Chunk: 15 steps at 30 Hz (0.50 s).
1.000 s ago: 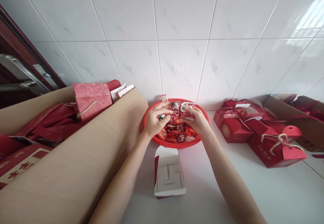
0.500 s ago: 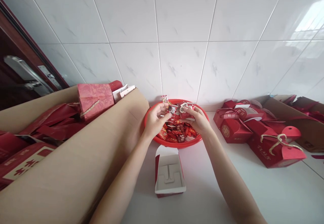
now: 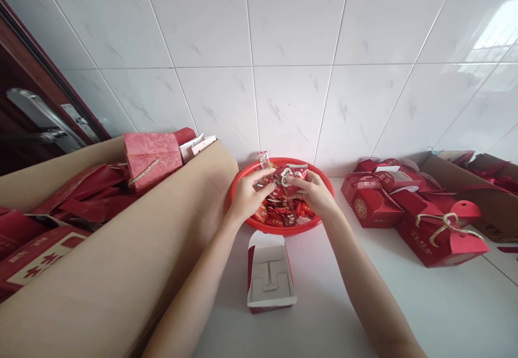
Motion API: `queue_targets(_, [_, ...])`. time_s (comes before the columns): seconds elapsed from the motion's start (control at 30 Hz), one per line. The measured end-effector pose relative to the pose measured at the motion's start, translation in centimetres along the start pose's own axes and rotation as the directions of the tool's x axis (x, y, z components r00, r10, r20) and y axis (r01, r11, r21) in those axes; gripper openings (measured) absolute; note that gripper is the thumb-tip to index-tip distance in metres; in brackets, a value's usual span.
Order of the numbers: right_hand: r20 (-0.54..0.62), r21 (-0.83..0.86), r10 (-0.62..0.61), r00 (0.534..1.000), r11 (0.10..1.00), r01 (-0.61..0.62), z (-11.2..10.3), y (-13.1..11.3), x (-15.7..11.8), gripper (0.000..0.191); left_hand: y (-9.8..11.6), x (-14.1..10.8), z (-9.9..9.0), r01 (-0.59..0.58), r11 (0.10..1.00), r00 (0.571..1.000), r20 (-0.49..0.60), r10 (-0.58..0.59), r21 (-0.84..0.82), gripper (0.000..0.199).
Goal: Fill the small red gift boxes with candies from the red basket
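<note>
Over a red plastic basket (image 3: pixel 285 232), both hands are close together. My right hand (image 3: pixel 321 193) pinches red wrapped candy (image 3: pixel 298 172) with a white patch and dark lettering. My left hand (image 3: pixel 247 193) is curled, thumb and fingers closing on wrapped candy that its fingers partly hide. Below them, more red wrapped candies (image 3: pixel 289 220) lie heaped in the basket. Nearer to me stands an open small carton (image 3: pixel 270 298), white inside and red outside, with no candy visible in it. Neither hand touches the carton.
A large cardboard box (image 3: pixel 194 201) with red gift bags stands at left. Folded red gift boxes (image 3: pixel 376 207), one tied with rope (image 3: pixel 445 226), sit at right beside another cardboard box (image 3: pixel 485 215). White tiles (image 3: pixel 291 104) back the table.
The candy in my right hand has moved slightly left, toward my left hand. My left fingers have shifted, and the candy there shows less. The carton stays put.
</note>
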State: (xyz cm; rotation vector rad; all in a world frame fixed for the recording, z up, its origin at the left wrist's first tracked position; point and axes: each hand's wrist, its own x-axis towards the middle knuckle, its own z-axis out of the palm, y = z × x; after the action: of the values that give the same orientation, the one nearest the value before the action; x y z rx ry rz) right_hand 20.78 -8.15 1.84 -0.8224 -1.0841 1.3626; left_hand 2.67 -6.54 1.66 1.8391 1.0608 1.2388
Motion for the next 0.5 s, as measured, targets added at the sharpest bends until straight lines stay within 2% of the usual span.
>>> queue_targets(0.13, [0.078,-0.079,-0.039,0.996,0.996,0.046,-0.3,-0.6,-0.5,0.031,0.9,-1.0,-1.5,-0.030,0.999,0.997,0.067,0.029,0.018,0.046])
queue_targets(0.23, [0.191,-0.185,-0.032,0.981,0.980,0.068,-0.4,-2.1,-1.8,0.027,2.6,-2.8,-3.7,0.035,0.991,0.974,0.216,-0.063,0.131,0.035])
queue_targets(0.3, [0.340,-0.283,0.017,0.940,0.956,0.085,-0.1,-3.3,-3.0,0.028,3.9,-4.2,-5.0,0.061,0.964,0.907,0.389,-0.161,0.258,0.026])
queue_targets(0.37, [0.492,-0.378,0.083,0.867,0.917,0.127,0.6,-4.2,-4.2,0.030,4.9,-5.7,-5.7,0.078,0.932,0.838,0.483,-0.253,0.353,0.025])
queue_targets(0.43, [0.569,-0.461,0.130,0.812,0.868,0.184,1.5,-4.6,-5.2,0.028,5.5,-6.8,-5.7,0.106,0.893,0.801,0.495,-0.337,0.437,0.027])
queue_targets(0.5, [0.585,-0.536,0.144,0.798,0.808,0.247,2.4,-4.5,-5.8,0.025,5.6,-7.5,-5.4,0.134,0.847,0.800,0.449,-0.399,0.515,0.027])
